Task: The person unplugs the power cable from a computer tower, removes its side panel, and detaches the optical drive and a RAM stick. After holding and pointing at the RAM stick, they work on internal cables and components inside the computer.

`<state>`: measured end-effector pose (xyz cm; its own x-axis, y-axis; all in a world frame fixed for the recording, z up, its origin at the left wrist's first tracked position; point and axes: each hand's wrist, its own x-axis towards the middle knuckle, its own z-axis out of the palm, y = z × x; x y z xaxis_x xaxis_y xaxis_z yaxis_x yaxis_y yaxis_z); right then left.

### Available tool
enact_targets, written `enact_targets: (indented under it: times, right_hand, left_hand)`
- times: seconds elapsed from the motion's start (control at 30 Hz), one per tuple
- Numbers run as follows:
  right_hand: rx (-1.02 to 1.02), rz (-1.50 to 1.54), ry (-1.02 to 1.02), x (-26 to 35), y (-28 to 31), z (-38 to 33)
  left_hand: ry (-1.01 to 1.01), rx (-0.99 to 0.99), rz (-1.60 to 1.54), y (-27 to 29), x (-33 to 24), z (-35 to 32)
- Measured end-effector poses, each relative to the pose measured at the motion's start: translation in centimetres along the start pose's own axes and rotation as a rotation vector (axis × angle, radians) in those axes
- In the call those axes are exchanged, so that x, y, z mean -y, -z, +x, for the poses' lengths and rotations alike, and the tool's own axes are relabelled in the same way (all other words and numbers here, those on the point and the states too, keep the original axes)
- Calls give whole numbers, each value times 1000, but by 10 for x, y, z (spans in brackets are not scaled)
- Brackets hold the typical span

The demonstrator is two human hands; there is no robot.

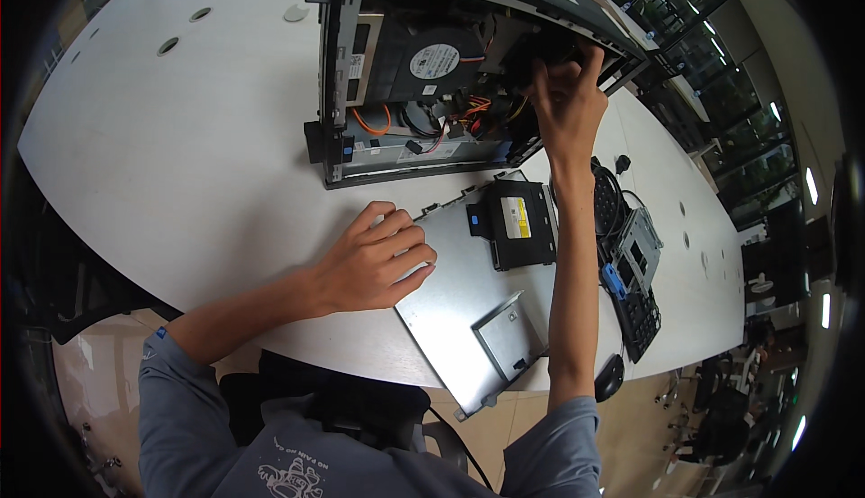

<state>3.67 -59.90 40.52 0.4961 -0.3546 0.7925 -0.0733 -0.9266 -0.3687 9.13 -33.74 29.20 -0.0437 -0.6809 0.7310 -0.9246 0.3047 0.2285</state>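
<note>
Because its frame is metal, the open computer case [423, 155] near the table's [198, 182] far edge should be heavy and stiff, best gripped by that rim; the wires [476, 106] and fan [396, 61] look fragile. The right hand [569, 106] reaches inside, fingers bent; whether they clamp anything I cannot tell. The left hand [383, 255], empty, fingers loosely curled and slightly apart, is by the panel [441, 309] at the table's near edge, which carries a disc drive [524, 228].

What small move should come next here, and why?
Probably raise the left hand to steady the open computer case: that hand looks empty, while the right hand reaches in alone at the case's right end.
</note>
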Motion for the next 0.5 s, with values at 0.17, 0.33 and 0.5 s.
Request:
enact_targets:
  times: [0.17, 0.33, 0.5]
  right_hand:
    - [21, 41, -5, 1, -1, 0]
    - [69, -109, 25, -2, 1, 7]
    - [93, -98, 2, 0, 0, 6]
  left_hand:
    - [3, 3, -3, 0, 1, 0]
    - [13, 30, -25, 2, 0, 0]
    - [3, 46, -23, 3, 0, -2]
